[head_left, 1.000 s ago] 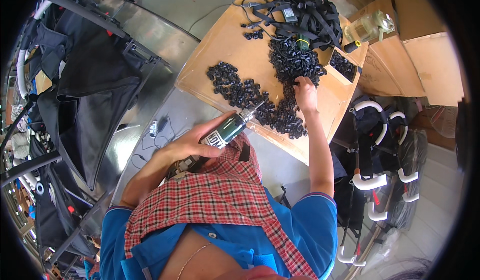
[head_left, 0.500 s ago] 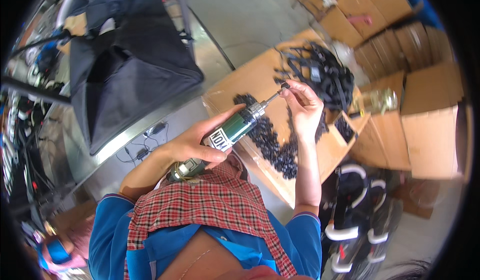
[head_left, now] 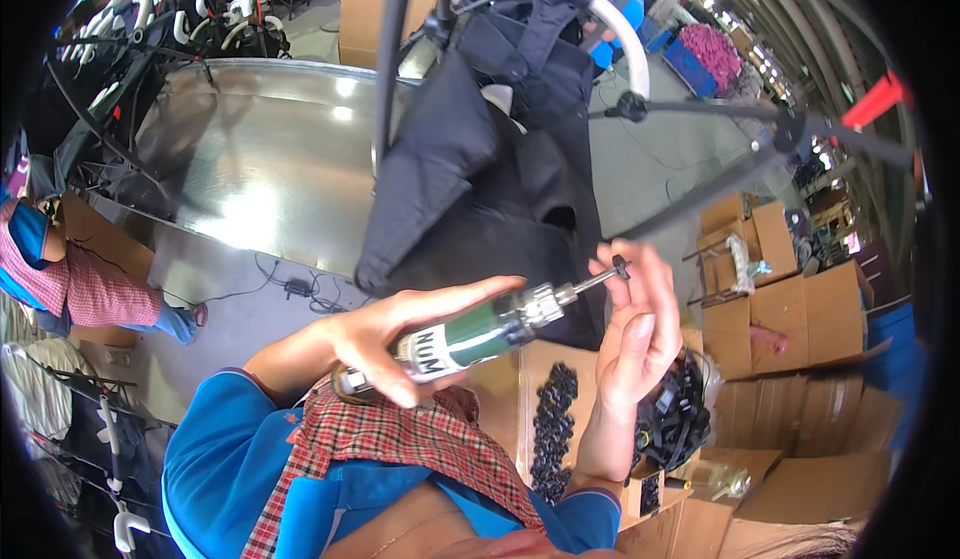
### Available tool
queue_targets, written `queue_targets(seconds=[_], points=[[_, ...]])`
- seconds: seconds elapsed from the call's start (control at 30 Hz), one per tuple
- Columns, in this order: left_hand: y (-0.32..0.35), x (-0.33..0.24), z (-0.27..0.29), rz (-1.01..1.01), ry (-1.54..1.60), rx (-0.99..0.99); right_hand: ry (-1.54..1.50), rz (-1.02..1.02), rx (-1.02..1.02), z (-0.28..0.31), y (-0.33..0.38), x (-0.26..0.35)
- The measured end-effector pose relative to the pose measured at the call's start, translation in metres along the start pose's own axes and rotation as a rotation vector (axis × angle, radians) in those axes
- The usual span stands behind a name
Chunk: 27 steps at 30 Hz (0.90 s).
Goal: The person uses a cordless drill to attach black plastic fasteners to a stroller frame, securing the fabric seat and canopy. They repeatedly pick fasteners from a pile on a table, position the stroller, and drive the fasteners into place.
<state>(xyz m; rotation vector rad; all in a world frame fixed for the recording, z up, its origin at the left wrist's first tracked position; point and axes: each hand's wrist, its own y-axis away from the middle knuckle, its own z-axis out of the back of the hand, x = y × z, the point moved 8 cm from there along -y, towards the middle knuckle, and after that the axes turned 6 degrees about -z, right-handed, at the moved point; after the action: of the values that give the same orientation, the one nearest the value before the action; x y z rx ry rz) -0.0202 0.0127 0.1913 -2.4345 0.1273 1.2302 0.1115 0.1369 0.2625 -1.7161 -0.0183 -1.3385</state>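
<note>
Gripping a green driver (head_left: 470, 334) at centre, left hand (head_left: 400, 339) closed round its barrel — right hand (head_left: 635, 334), at 3 o'clock, pinches a small screw (head_left: 620, 262) against the bit, steadying it.

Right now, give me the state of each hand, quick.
Left hand: closed around the green powered screwdriver.
Right hand: fingers pinching a small black part at the driver's tip.
</note>
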Motion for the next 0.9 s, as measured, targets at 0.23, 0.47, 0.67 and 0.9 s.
queue_targets(seconds=[0.23, 0.47, 0.67, 0.9], points=[[0.079, -0.083, 0.072, -0.159, 0.194, -0.004, 0.745, -0.569, 0.221, -0.055, -0.133, -0.204], [0.116, -0.127, 0.145, -0.24, 0.292, -0.032, 1.19, -0.777, 0.17, -0.047, -0.161, -0.342], [0.124, -0.153, 0.179, -0.304, 0.343, -0.053, 0.395, -0.28, -0.371, -0.057, -0.261, -0.142], [0.097, -0.158, 0.185, -0.328, 0.284, -0.008, 0.525, 0.326, -0.199, -0.178, -0.247, -0.029]])
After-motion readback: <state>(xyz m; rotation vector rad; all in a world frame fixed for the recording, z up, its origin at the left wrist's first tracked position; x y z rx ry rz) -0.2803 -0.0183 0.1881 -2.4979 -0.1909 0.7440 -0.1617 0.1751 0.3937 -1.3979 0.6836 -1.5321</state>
